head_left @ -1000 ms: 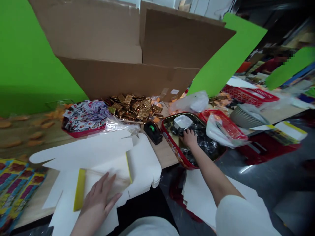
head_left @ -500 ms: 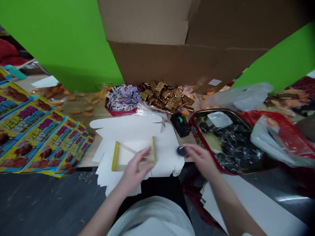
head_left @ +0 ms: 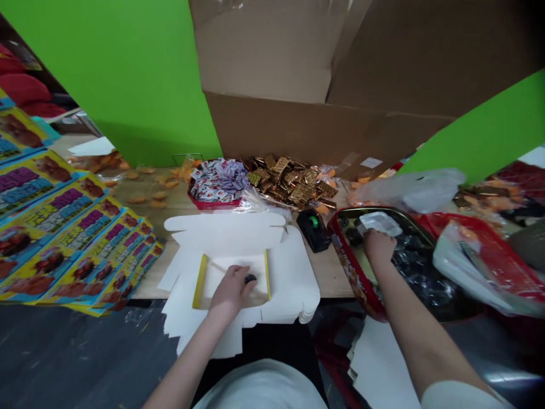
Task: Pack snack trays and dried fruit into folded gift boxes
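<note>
A small black disc [head_left: 250, 278] is pinched in the fingertips of my left hand [head_left: 230, 291]. This hand is over an open, partly folded white box [head_left: 208, 292] with yellow side walls, and a thin pale stick [head_left: 217, 266] lies inside it. My right hand [head_left: 378, 247] reaches into a red-rimmed tin [head_left: 369, 301], its fingers curled beside a clear plastic tub [head_left: 385, 222]. Black discs in clear wrappers [head_left: 419, 278] fill much of the tin. What the right fingers hold, if anything, is hidden.
Flat white box blanks [head_left: 293, 272] are stacked under the box. Behind are a tray of small printed sachets [head_left: 219, 180], gold-wrapped pieces [head_left: 293, 179] and a black tape dispenser [head_left: 314, 230]. Printed yellow-blue boxes [head_left: 76, 233] stand left; a red tray [head_left: 504, 258] is right.
The black disc has passed from my right hand to my left. My right hand has moved right and away from me into the tin. The view has tilted slightly up.
</note>
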Motion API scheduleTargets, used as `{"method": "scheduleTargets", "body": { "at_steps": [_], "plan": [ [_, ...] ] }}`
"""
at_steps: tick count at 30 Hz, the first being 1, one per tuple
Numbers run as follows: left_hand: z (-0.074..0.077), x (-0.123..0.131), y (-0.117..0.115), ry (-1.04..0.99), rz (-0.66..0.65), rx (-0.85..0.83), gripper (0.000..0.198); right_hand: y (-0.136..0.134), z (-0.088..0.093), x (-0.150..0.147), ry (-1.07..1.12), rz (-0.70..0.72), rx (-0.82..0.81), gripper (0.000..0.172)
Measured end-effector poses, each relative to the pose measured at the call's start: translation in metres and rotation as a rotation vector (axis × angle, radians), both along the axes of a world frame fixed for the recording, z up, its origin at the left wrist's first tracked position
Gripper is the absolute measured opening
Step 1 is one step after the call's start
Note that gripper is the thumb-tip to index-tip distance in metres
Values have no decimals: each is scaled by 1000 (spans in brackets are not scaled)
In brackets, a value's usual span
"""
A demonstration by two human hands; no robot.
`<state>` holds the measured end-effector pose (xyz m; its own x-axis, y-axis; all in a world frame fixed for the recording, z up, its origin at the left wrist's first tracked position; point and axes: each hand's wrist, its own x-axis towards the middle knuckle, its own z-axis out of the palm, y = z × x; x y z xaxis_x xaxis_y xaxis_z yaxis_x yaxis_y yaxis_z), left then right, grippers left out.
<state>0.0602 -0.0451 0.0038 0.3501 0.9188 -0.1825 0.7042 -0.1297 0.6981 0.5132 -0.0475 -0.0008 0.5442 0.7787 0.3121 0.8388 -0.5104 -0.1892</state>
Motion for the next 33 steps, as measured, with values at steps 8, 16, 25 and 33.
{"method": "scheduleTargets", "body": {
  "at_steps": [8,16,25,33],
  "plan": [
    [-1,-25,-2,-104,-43,298,38,-5,27,17,38,-181,-232,28],
    [12,-8,-10,-66,-167,263,30,-20,52,13,-60,-178,-59,28],
    [107,36,-42,-19,-448,641,65,-76,121,-197,294,1305,98,16],
    [54,-59,-9,128,-588,793,28,63,63,-156,296,601,-142,20]
  ]
}}
